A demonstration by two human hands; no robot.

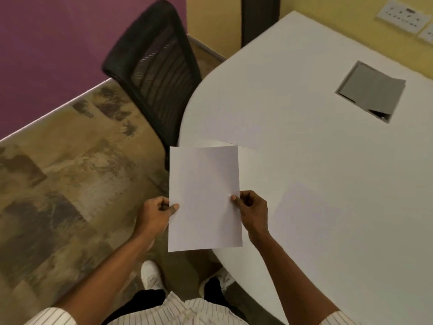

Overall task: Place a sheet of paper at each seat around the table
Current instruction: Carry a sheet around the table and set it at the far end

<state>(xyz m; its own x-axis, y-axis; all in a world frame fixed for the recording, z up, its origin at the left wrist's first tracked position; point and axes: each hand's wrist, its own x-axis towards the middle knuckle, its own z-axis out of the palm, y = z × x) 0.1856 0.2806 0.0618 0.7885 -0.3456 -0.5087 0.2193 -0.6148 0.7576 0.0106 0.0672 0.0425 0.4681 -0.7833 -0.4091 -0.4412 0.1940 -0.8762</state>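
Note:
I hold white paper upright in front of me, over the near left edge of the white table. My left hand pinches its left edge and my right hand pinches its right edge. A second sheet's corner peeks out behind the top right of the front sheet. A black mesh office chair stands pushed in at the table's rounded left end, beyond the paper.
A grey cable hatch is set into the tabletop at the far right. Wall sockets sit on the yellow wall behind. Patterned carpet spreads to the left up to a purple wall. My shoes show below.

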